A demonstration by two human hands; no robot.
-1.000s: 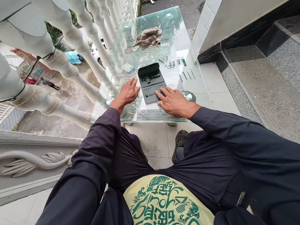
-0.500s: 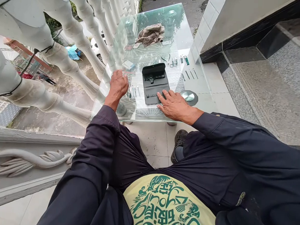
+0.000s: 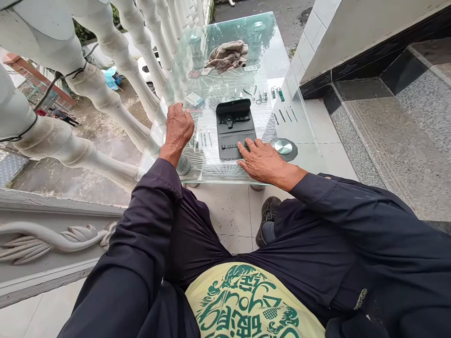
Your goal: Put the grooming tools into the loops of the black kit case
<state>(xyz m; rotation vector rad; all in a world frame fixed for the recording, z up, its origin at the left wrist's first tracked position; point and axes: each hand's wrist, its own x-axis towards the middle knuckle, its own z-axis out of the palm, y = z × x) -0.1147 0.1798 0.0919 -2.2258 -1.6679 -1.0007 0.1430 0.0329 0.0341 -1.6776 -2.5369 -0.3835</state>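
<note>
Both arms reach forward in dark sleeves; the left hand lies curled, knuckles up; the right hand lies flat, fingers spread.

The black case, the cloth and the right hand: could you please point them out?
black case [image 3: 233, 134], head view, centre panel.
cloth [image 3: 228, 54], head view, crumpled middle.
right hand [image 3: 263, 163], head view, back of hand.

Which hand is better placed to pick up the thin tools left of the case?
Likely left: the left hand lies beside the tools; the right hand rests on the case.
</note>
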